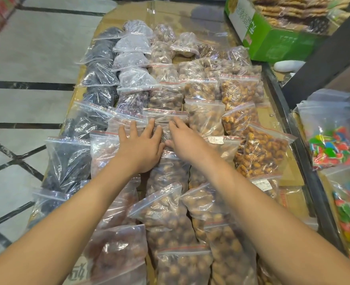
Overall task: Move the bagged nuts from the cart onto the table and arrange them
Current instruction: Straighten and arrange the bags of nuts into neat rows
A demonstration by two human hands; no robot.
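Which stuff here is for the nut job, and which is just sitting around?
For the job: bagged nuts in rows, left hand and right hand pressing a bag.
Just there: green box, candy bags, cracker packs.

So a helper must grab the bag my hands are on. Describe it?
Start at the cardboard-covered table with its columns of zip bags. In the middle column of brown nuts, take the clear bag between the left hand and right hand; only it has fingers resting on it.
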